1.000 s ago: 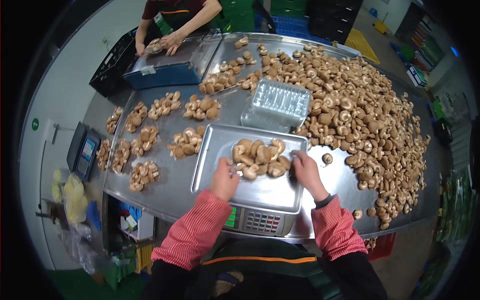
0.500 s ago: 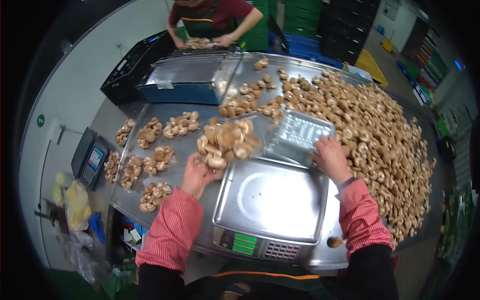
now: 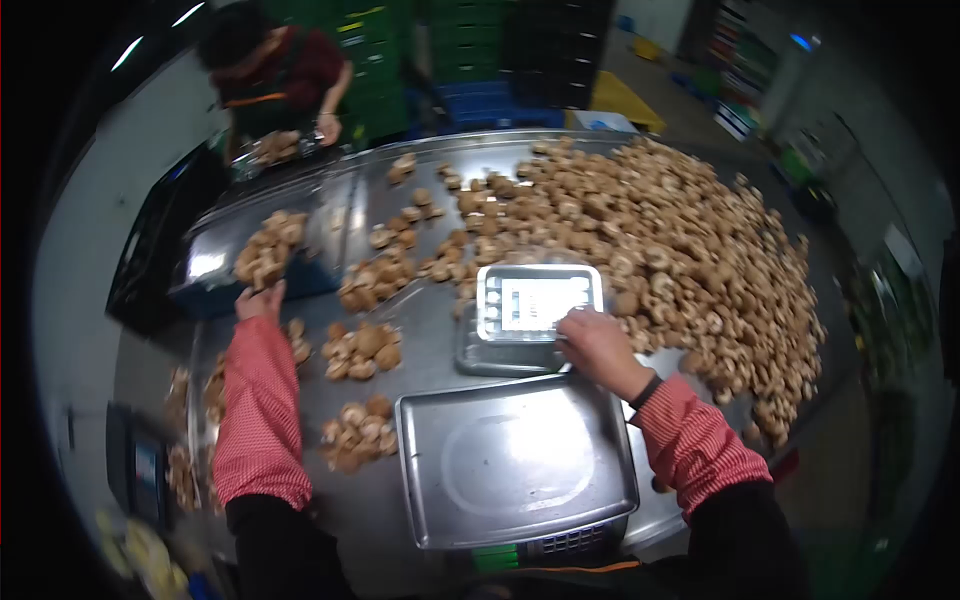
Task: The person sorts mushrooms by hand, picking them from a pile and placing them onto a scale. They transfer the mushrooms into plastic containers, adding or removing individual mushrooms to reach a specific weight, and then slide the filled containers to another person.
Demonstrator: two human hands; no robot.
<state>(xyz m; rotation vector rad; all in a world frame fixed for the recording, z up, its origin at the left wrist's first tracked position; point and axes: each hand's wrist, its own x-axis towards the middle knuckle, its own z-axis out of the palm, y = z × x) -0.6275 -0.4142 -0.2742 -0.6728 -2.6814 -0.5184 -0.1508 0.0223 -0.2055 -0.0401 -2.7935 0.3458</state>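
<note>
My left hand reaches far to the left and holds a pack of mushrooms at its near end, over the blue-sided box. My right hand has its fingers closed on the right edge of a clear plastic tray, which catches the light above a stack of similar trays. Nearer to me is the weighing scale, its steel pan bare. A large heap of loose mushrooms lies beyond and right of my right hand.
Packed mushroom portions lie left of the scale, another closer to me. Across the table a person handles mushrooms. A black crate and a dark touchscreen device stand at the left.
My left hand has carried the mushroom pack away from the scale, left and forward. My right hand has a tray lifted at the stack. The view has turned right.
</note>
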